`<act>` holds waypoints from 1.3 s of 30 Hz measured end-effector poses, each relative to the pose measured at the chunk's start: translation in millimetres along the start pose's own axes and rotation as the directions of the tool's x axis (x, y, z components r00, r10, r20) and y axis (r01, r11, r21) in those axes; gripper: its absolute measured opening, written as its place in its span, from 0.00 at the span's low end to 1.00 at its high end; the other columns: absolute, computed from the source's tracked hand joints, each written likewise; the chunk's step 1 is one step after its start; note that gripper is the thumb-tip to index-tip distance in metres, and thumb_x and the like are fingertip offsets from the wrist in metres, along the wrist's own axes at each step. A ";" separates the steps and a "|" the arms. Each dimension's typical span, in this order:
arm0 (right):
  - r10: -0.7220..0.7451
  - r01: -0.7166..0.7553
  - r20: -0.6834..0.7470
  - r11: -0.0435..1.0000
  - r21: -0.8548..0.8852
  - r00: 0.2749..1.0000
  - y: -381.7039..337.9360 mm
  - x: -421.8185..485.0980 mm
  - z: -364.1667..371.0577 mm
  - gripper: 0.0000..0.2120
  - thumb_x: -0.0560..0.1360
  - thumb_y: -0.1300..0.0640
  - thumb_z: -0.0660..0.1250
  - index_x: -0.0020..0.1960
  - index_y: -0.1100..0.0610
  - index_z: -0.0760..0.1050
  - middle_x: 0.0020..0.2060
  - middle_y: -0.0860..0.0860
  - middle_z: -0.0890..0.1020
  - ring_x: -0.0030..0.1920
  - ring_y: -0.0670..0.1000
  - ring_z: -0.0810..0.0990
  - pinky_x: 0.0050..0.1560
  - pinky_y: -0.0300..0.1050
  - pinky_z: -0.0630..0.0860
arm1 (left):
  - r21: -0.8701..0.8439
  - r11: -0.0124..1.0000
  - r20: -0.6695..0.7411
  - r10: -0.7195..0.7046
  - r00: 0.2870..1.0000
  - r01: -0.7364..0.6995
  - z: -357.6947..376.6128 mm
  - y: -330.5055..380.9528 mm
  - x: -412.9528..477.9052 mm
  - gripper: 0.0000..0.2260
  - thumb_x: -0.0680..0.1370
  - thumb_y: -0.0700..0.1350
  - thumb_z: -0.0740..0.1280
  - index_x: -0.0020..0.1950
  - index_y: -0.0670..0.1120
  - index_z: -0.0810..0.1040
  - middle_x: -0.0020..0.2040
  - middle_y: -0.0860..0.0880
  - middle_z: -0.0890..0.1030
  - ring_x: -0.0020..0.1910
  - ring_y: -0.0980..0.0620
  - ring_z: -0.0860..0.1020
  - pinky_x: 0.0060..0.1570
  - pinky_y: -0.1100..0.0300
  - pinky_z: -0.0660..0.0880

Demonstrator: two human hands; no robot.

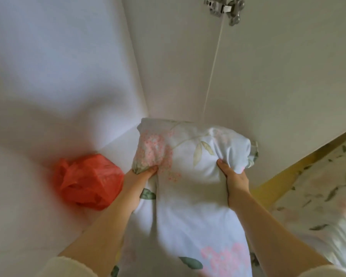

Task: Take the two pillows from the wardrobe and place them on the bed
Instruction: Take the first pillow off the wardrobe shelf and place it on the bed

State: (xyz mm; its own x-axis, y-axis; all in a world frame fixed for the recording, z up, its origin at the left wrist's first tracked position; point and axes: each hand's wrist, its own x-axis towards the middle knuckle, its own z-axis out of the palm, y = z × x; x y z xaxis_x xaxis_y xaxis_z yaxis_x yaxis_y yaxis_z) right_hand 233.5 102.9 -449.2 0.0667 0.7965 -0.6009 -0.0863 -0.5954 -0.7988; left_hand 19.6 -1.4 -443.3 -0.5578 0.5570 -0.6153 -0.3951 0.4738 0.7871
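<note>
Head view: left hand [137,183] and right hand [235,179] fingers grasp the floral pillow [190,176] inside the wardrobe [68,76].

A red plastic bag [89,181] lies crumpled and bulging, its thin film creased and faintly glossy, with a loose bunch of plastic at its left side. Far above the bag and well to its right, a silver metal hinge [224,9] sits at the top edge of the view. Well to the right of the bag, at about its height, a yellow strip [276,182] runs diagonally.
</note>
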 end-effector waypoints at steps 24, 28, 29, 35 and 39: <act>0.279 -0.116 -0.456 0.928 0.353 0.845 60.2 -25.7 -304.4 0.42 0.63 0.44 0.74 0.71 0.57 0.61 0.64 0.57 0.73 0.61 0.61 0.72 0.61 0.55 0.68 | 0.591 0.802 0.404 -0.203 0.892 -0.085 258.5 -82.7 -106.2 0.35 0.69 0.49 0.73 0.70 0.42 0.62 0.42 0.51 0.73 0.22 0.47 0.77 0.17 0.62 0.74; 0.258 -0.040 -0.560 0.927 0.372 0.787 58.0 -40.4 -351.8 0.41 0.64 0.45 0.74 0.71 0.59 0.61 0.64 0.57 0.73 0.62 0.61 0.71 0.61 0.54 0.68 | 0.559 0.818 0.470 -0.183 0.864 -0.131 307.4 -97.8 -134.2 0.27 0.69 0.48 0.73 0.64 0.41 0.69 0.46 0.46 0.78 0.35 0.43 0.79 0.18 0.63 0.74; 0.245 -0.015 -0.586 0.929 0.369 0.772 56.2 -43.6 -362.8 0.40 0.65 0.45 0.73 0.70 0.59 0.62 0.64 0.58 0.73 0.62 0.61 0.71 0.59 0.53 0.67 | 0.551 0.824 0.490 -0.190 0.850 -0.133 318.5 -101.4 -140.3 0.26 0.70 0.47 0.73 0.64 0.41 0.70 0.48 0.45 0.78 0.39 0.42 0.79 0.18 0.63 0.74; 0.194 0.130 -0.701 0.915 0.382 0.686 52.5 -60.9 -418.5 0.36 0.67 0.46 0.72 0.69 0.58 0.64 0.65 0.58 0.72 0.63 0.60 0.70 0.59 0.51 0.66 | 0.571 0.799 0.604 -0.252 0.756 -0.190 381.9 -120.8 -172.3 0.28 0.70 0.49 0.72 0.66 0.42 0.67 0.52 0.47 0.74 0.38 0.52 0.73 0.18 0.65 0.73; 0.260 0.199 -0.755 0.867 0.457 0.602 58.8 -71.2 -441.0 0.35 0.68 0.48 0.72 0.69 0.58 0.64 0.65 0.57 0.73 0.63 0.59 0.71 0.56 0.48 0.65 | 0.605 0.740 0.682 -0.291 0.671 -0.294 425.3 -136.1 -181.8 0.27 0.70 0.50 0.72 0.65 0.41 0.69 0.64 0.44 0.73 0.52 0.49 0.72 0.38 0.62 0.73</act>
State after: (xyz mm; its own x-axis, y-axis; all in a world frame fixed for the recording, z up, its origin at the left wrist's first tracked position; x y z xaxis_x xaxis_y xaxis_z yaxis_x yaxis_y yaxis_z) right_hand 662.1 -35.2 -466.1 0.7681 0.2457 -0.5913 -0.5161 -0.3090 -0.7988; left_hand 485.3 122.9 -457.4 0.2380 0.7012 -0.6720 0.3130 0.5996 0.7365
